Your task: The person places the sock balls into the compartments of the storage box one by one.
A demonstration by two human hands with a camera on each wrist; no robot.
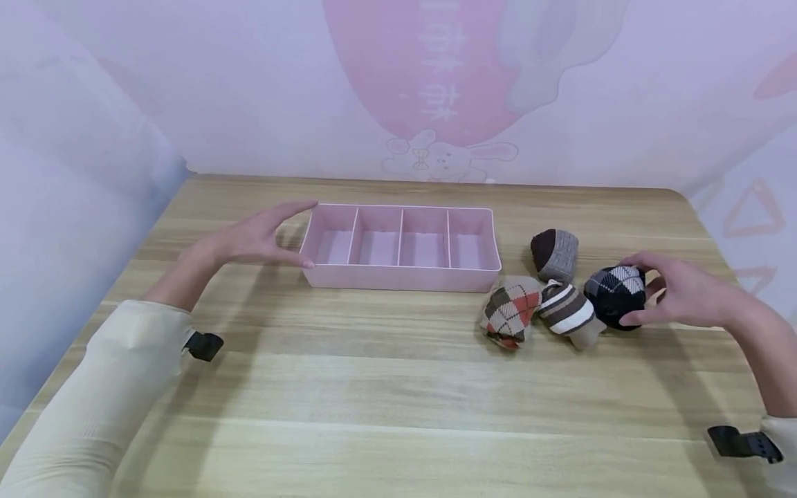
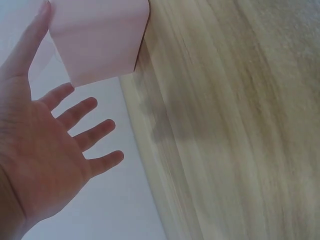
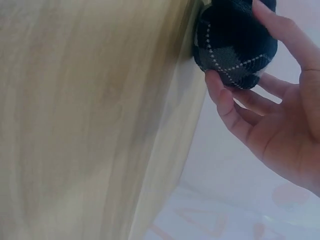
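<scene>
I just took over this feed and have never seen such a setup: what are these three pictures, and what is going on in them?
No machine here: a person works with bare hands. The wide picture comes from a head camera; the other two from cameras on each wrist. On the wooden table stand a pink tray with four compartments and four balled socks. The right hand grips the dark argyle sock. The left hand is open, fingers at the tray's left end. The orange argyle sock, striped sock and brown-grey sock lie untouched.
</scene>
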